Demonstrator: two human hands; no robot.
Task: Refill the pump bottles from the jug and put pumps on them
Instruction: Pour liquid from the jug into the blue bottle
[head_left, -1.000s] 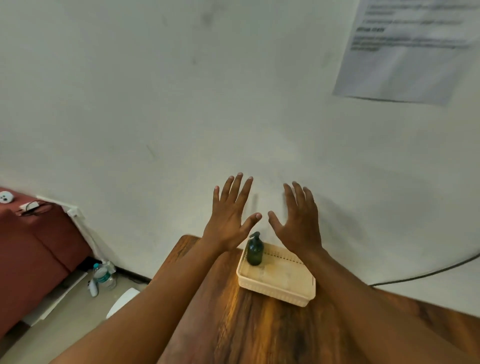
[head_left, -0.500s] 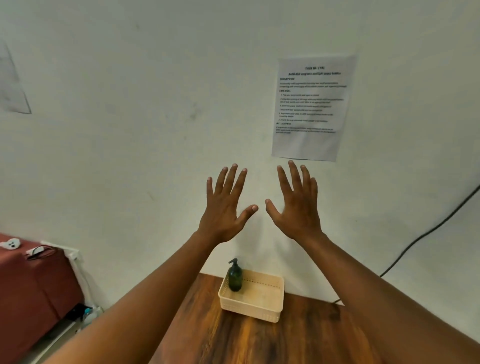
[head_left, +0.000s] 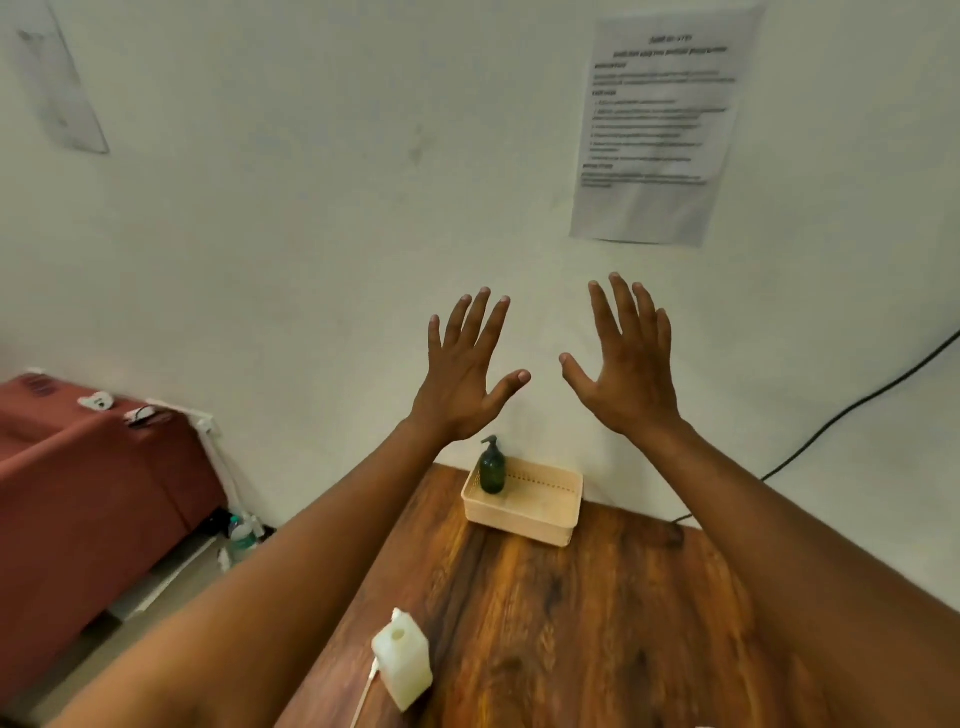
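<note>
Near table edge, newly visible jug (head_left: 402, 659); hands (head_left: 545, 374) empty

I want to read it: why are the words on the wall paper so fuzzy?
In the head view the paper is smeared by blur, so its print cannot be read; the wide lens also bends the wall edges, while the green bottle looks sharper.

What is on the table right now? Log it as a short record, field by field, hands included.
left hand: raised, fingers spread, holding nothing
right hand: raised, fingers spread, holding nothing
green pump bottle: upright in the basket's left corner, pump on
basket: cream, on the table by the wall
white jug: on the table's near left edge, top opening uncapped
table: wood
</note>
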